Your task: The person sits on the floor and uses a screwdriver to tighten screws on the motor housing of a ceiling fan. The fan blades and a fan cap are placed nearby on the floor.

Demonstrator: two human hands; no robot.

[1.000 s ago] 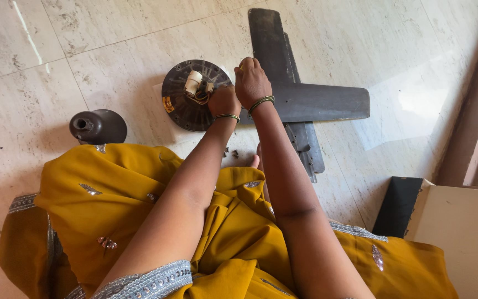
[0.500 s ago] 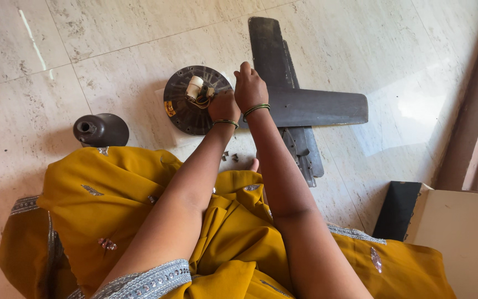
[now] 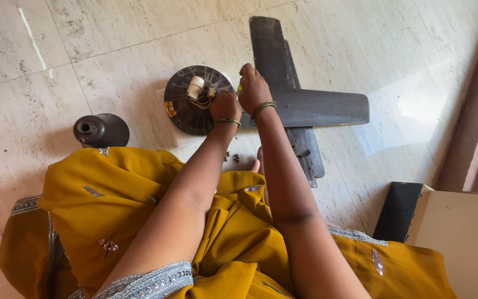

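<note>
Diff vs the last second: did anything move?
Barely. Both hands shifted only slightly. The left hand rests on the round fan motor's rim; the right hand stays closed on a small tool beside it. Fan blades, dark cup-shaped cover and loose screws unmoved.

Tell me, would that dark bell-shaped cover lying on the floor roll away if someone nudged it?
Probably yes: the dark bell-shaped cover lies on its side on smooth, glossy floor tiles, so it would likely roll in a curve, being wider at one end. It looks rigid, and its shiny surface may be slippery to grip.
</note>
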